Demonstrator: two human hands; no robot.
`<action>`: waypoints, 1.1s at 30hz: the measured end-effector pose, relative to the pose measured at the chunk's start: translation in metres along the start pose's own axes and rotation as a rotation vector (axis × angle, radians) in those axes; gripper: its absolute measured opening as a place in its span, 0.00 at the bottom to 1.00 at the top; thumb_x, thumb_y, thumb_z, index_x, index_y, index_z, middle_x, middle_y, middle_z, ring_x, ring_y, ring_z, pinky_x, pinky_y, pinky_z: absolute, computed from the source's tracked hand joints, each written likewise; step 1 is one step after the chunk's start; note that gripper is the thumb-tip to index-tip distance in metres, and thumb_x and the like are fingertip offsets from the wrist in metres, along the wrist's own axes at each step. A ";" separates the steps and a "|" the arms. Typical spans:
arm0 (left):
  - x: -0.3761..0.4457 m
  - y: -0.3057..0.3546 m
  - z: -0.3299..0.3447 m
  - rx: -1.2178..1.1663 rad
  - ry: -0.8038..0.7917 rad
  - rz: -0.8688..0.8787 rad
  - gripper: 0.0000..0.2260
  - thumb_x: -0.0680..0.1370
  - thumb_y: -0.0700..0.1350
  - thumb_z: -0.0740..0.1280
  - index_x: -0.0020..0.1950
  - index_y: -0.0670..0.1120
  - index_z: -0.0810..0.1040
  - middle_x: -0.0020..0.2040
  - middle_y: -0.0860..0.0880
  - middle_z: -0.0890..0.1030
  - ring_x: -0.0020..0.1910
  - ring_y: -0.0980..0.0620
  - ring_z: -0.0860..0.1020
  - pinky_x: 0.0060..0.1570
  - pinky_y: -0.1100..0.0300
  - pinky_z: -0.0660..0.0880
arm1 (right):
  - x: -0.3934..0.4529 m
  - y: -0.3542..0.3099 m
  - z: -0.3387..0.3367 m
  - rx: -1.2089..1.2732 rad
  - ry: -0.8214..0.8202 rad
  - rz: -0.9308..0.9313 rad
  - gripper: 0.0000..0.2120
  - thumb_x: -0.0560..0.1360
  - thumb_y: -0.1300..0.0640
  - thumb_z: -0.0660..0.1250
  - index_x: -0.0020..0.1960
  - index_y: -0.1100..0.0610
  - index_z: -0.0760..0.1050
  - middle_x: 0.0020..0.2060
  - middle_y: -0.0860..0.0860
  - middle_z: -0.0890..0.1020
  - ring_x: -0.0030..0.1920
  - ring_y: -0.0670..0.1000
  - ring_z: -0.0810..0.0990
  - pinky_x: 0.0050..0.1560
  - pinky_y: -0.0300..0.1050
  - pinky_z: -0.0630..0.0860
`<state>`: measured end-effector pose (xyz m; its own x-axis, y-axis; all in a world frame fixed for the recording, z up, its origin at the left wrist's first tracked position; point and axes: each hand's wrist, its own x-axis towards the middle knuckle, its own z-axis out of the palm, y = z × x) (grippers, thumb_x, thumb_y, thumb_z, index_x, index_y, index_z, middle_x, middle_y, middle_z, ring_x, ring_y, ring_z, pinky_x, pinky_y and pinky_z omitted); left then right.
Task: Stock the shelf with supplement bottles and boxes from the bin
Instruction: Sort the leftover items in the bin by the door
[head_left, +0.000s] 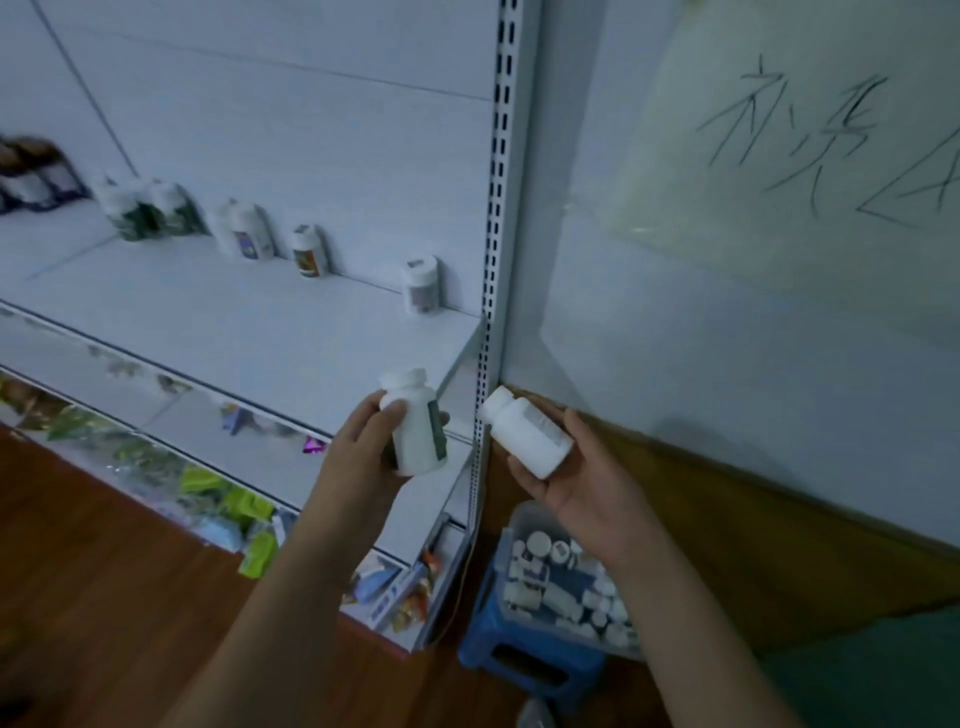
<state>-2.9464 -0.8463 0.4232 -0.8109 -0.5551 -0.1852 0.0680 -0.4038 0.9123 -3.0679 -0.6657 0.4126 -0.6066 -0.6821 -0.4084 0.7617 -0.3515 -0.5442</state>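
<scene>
My left hand (363, 441) fingers curl around an upright white supplement bottle (415, 426) before the shelf (260, 322); my right hand (576, 478) fingers cradle a tilted white bottle (524, 431) above the bin (561, 582) on a blue stool (524, 654)

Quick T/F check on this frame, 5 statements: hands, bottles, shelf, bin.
1. Each hand holds a white bottle. True: left hand grips the green-labelled bottle, right hand holds the plain bottle.
2. The shelf holds no bottles. False: several stand along its back.
3. The bin sits on a blue stool. True.
4. The bin is empty. False: it holds many white bottles.
5. The right hand's bottle is upright. False: it lies tilted, cap toward the shelf.
</scene>
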 end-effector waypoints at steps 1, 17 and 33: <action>-0.007 0.009 -0.008 -0.050 0.032 0.010 0.20 0.78 0.49 0.66 0.67 0.42 0.74 0.56 0.40 0.82 0.55 0.42 0.81 0.43 0.52 0.82 | -0.002 0.010 0.016 0.005 -0.019 -0.021 0.21 0.75 0.54 0.65 0.66 0.61 0.75 0.58 0.62 0.82 0.54 0.61 0.84 0.51 0.51 0.83; -0.084 0.082 -0.168 -0.079 0.308 0.060 0.13 0.80 0.53 0.64 0.60 0.47 0.77 0.51 0.43 0.83 0.51 0.44 0.83 0.47 0.51 0.82 | 0.035 0.134 0.157 -0.722 -0.235 -0.207 0.30 0.63 0.54 0.79 0.64 0.54 0.75 0.59 0.56 0.82 0.57 0.54 0.83 0.53 0.48 0.80; 0.091 0.148 -0.290 0.116 0.383 0.096 0.08 0.78 0.47 0.70 0.55 0.50 0.77 0.48 0.45 0.81 0.45 0.48 0.81 0.49 0.51 0.81 | 0.240 0.185 0.260 -0.870 -0.083 -0.361 0.11 0.78 0.56 0.68 0.59 0.50 0.72 0.50 0.50 0.81 0.52 0.51 0.81 0.63 0.58 0.76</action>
<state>-2.8415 -1.1675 0.4355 -0.5280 -0.8255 -0.1995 0.0493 -0.2643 0.9632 -3.0129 -1.0608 0.4042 -0.7287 -0.6809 -0.0733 0.0734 0.0287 -0.9969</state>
